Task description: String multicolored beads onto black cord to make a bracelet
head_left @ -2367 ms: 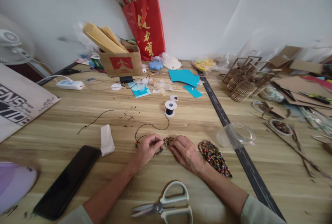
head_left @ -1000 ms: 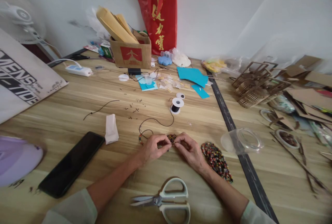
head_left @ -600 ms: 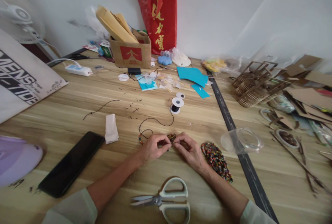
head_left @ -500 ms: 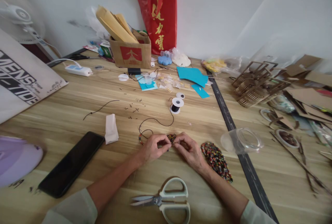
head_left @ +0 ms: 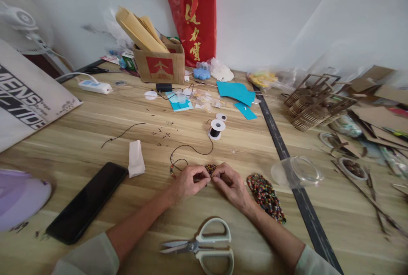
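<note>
My left hand [head_left: 190, 180] and my right hand [head_left: 232, 186] meet above the table, thumb and forefinger of each pinched together. Their fingertips nearly touch, and whatever tiny thing they pinch is too small to make out. Just behind the fingertips lies a bunch of multicoloured beads [head_left: 210, 168], partly hidden by the hands. Beads strung on a black cord [head_left: 172, 171] show left of my left hand. That thin cord loops back to a white spool [head_left: 217, 128] of black cord. A heap of strung beads [head_left: 265, 196] lies beside my right wrist.
Scissors [head_left: 204, 246] with pale handles lie between my forearms. To the left are a folded white paper [head_left: 136, 158], a black phone [head_left: 87, 202] and a purple object [head_left: 22, 198]. A clear plastic container [head_left: 296, 172] lies right; small woven baskets [head_left: 310, 105] stand beyond it.
The view has shifted very slightly. My hands keep the same pinched pose, with the right fingertips drawn in a touch; nothing else has visibly moved.
</note>
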The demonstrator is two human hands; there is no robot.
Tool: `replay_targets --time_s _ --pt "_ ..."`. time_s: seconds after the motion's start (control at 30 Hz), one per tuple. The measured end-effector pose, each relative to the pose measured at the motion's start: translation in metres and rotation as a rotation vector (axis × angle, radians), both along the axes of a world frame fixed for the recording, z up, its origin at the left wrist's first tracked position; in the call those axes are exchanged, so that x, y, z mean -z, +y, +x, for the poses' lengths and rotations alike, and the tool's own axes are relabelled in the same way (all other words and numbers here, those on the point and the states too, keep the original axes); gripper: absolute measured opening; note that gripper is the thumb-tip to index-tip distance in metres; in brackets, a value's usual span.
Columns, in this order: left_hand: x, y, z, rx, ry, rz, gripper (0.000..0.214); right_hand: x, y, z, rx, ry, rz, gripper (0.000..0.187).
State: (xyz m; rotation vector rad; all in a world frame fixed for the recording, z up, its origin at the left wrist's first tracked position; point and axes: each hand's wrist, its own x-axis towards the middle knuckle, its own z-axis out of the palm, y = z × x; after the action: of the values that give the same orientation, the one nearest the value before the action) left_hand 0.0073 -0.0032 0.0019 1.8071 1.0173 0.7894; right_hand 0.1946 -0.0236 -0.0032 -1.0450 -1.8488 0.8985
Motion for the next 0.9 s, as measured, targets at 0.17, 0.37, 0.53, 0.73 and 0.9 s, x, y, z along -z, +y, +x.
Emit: replay_targets --time_s 0.17,0.37,0.53,0.73,0.9 --pt "-0.0008 0.0001 0.0001 0.001 0.011 0.011 0.008 0.0025 -0.0002 0.0010 -0.002 0.031 -0.034 0.014" --pt "-0.0026 -0.0009 0.0002 0.001 0.002 -0.005 0.009 -0.0002 -0.0005 0.0009 -0.001 0.047 -0.018 0.013" --pt "-0.0018 -0.0003 0.0000 0.002 0.005 -0.005 0.010 -0.0052 -0.0001 0.0000 0.005 0.028 0.024 0.014" --pt "-0.0034 -0.0007 -0.0001 0.006 0.008 -0.014 0.010 -0.0040 0.0001 0.0003 0.004 0.023 0.027 0.015" --pt "-0.0046 -0.0009 -0.0006 0.006 0.014 -0.006 0.009 -0.0023 0.0004 0.0014 0.001 0.031 0.020 0.012"
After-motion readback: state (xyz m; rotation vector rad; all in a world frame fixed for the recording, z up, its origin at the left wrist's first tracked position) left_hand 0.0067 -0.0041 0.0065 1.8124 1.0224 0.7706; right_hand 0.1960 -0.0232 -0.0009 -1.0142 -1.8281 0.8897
